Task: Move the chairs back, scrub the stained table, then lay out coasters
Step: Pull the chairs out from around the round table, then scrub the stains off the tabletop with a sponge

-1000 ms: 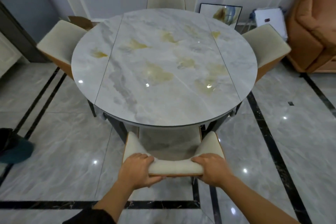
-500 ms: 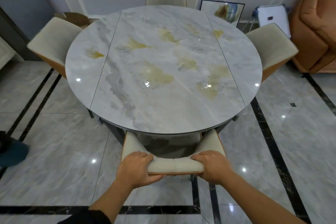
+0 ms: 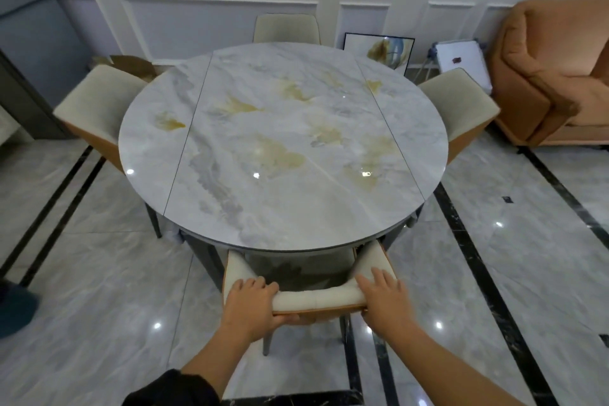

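Note:
The round marble table [image 3: 230, 208] carries several yellow stains [image 3: 280, 155] across its top. The near chair [image 3: 316, 300], cream with an orange back, is tucked partly under the table's front edge. My left hand [image 3: 250, 303] grips the left end of its backrest, thumb underneath. My right hand [image 3: 382, 303] holds the right corner, its fingers laid over the cushion and its thumb hidden. A left chair [image 3: 95, 109], a far chair [image 3: 286, 28] and a right chair [image 3: 458, 105] stand against the table. No coasters are in view.
An orange sofa [image 3: 553, 69] fills the right back corner. A framed picture [image 3: 382, 49] and a white board [image 3: 461, 59] lean on the panelled wall. A cardboard box [image 3: 131, 66] sits behind the left chair. A dark teal object [image 3: 16, 310] lies at the left edge.
My view has lifted, showing more of the wall. Both hands stay on the near chair's backrest; my right hand's fingers now lie flatter over the corner.

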